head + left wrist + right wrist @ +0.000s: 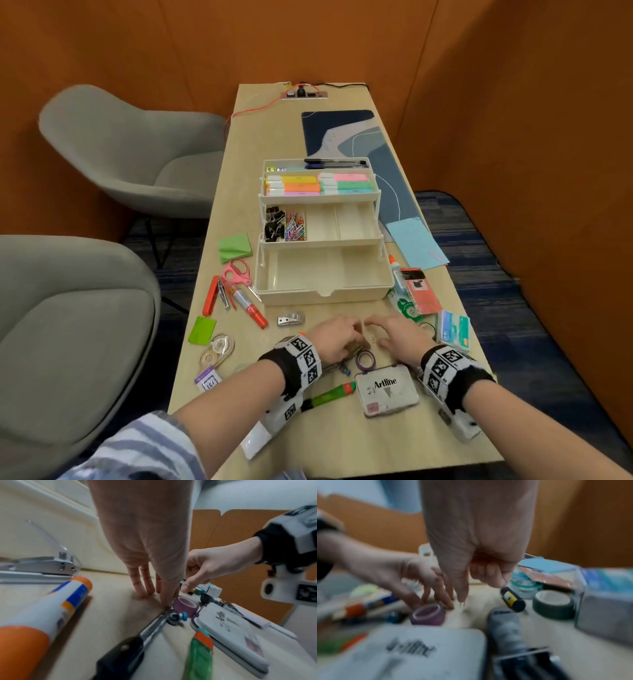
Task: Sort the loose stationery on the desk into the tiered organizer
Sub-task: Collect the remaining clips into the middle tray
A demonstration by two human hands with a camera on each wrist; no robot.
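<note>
The cream tiered organizer (373,291) stands open mid-desk; it holds pens, highlighters, binder clips and coloured paper clips, and its bottom tray is bare. In front of it my left hand (337,337) (154,588) touches the desk with straight fingertips beside a purple tape roll (365,359) (186,605) (428,614). My right hand (394,334) (481,577) faces it with curled fingers. Its thumb tip meets a small clear clip (461,603) (371,337) on the desk. Blur hides whether the clip is pinched.
An Artline stamp pad (387,390), green marker (329,395) and metal tool (154,623) lie near my wrists. Glue stick (250,306), pink scissors (236,274) and silver punch (290,320) lie left. Staples box (454,330), dark tape roll (553,604) and correction tape (406,306) lie right.
</note>
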